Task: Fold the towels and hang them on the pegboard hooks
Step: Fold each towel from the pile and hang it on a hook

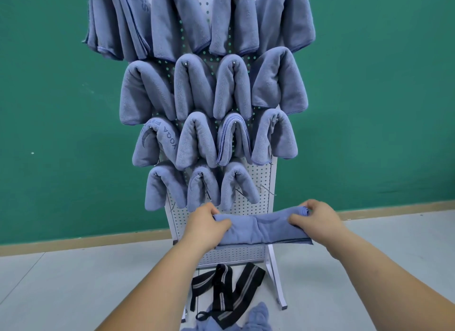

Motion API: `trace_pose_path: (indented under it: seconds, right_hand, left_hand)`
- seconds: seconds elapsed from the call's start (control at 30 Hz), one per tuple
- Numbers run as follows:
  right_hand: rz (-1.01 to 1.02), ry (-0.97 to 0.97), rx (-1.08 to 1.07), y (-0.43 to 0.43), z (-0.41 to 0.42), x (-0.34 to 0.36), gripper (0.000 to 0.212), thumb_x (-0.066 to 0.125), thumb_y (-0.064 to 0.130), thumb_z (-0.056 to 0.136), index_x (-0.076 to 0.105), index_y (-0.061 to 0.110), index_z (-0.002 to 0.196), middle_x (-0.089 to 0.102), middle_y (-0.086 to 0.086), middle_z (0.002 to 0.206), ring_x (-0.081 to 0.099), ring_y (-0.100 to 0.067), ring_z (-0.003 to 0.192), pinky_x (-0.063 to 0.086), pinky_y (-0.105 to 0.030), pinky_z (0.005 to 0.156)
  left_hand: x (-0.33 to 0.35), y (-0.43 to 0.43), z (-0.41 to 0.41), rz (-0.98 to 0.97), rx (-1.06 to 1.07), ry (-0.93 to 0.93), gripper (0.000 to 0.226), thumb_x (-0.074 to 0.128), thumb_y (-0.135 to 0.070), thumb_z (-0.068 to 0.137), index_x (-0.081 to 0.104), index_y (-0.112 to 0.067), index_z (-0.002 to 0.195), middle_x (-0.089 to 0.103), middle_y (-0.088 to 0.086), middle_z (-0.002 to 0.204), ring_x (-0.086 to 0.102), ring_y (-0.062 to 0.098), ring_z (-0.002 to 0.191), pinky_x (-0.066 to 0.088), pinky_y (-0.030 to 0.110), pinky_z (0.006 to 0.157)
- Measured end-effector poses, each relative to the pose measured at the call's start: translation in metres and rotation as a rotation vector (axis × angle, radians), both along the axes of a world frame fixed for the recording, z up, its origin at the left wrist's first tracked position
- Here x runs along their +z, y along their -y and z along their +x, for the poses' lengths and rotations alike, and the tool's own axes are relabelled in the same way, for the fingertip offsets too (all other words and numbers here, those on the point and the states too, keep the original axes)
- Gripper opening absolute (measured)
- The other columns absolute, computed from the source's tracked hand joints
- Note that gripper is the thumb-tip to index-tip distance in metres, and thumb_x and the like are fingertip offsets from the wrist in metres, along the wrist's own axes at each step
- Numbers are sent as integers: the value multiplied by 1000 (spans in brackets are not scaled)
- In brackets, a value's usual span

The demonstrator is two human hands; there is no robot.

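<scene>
I hold a folded blue towel [261,228] flat and level in front of the lower part of the white pegboard [253,207]. My left hand [206,222] grips its left end and my right hand [315,218] grips its right end, thumbs on top. Several folded blue towels [234,89] hang draped over hooks in rows above. A bare metal hook [267,190] sticks out at the right of the lowest row, just above the held towel.
The pegboard stands on white legs [277,279] against a green wall. On the floor at its base lie black straps with grey stripes [229,291] and more loose blue towels [256,318]. Grey floor spreads to both sides.
</scene>
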State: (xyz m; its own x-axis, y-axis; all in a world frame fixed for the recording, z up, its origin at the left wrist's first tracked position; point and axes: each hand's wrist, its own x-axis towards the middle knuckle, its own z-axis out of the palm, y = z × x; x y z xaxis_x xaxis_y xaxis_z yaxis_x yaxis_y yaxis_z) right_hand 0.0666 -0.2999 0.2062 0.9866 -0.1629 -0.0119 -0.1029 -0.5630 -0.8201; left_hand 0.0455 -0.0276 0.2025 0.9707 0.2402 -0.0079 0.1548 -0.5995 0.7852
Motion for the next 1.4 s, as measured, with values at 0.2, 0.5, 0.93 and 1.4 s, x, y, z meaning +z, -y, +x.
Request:
trace_pose_path:
  seconds: [0.2, 0.5, 0.93, 1.4]
  right_hand:
    - [-23, 148, 31, -37, -12, 2, 24, 67, 13, 81, 54, 27, 96, 70, 3, 77, 61, -21, 67, 48, -31, 55]
    - [249, 61, 50, -71, -12, -24, 52, 68, 17, 90, 56, 19, 141, 75, 8, 89, 70, -11, 78, 56, -32, 75]
    - [-35, 527, -133, -43, 12, -9, 22, 62, 24, 99, 67, 26, 121, 68, 10, 110, 62, -18, 104, 51, -37, 89]
    - [-13, 564, -134, -36, 78, 22, 23, 58, 32, 102, 69, 34, 123, 73, 13, 107, 65, -17, 93, 52, -35, 76]
  left_hand:
    - [-5, 30, 1, -245, -106, -8, 50, 61, -4, 88, 53, -29, 131, 65, -9, 106, 65, 16, 82, 52, 31, 65]
    - [-13, 70, 4, -545, -63, -38, 18, 59, -15, 96, 66, -21, 111, 73, 1, 96, 67, 15, 83, 49, 27, 69]
    - [-4, 108, 28, -242, -44, 452, 30, 69, -27, 95, 59, -39, 119, 66, -16, 112, 64, -1, 99, 56, 24, 88]
    - [32, 127, 95, 34, 79, 568, 38, 54, -16, 103, 62, -25, 139, 57, -2, 121, 58, 18, 107, 51, 36, 94]
